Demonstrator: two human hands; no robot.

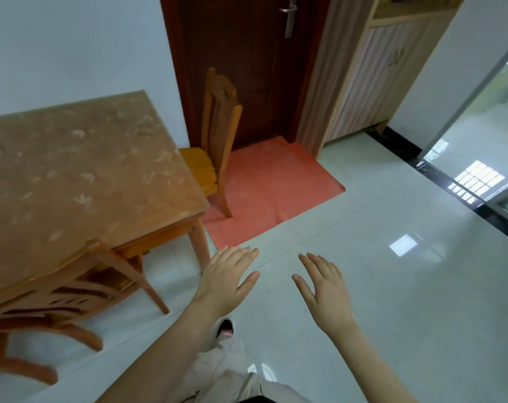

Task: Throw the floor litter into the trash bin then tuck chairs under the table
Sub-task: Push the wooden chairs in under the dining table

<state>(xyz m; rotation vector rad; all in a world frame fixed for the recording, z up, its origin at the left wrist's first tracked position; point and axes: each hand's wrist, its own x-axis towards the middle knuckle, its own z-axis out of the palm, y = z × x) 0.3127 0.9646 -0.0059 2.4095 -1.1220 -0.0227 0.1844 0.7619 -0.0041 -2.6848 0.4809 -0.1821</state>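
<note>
A wooden table [81,181] with a brown patterned cover fills the left. One wooden chair [218,135] stands at its far right side, seat partly under the tabletop, back toward the door. A second wooden chair [58,301] sits at the near edge, pushed close under the table. My left hand [226,280] and my right hand [325,289] hover palm-down over the floor in front of me, fingers spread, holding nothing. No litter or trash bin shows in this view.
A dark wooden door [247,68] is straight ahead with a red mat [270,187] before it. A light cabinet [372,77] stands to its right. A glass sliding door [479,146] is at far right. White glossy tiles [392,301] cover the floor.
</note>
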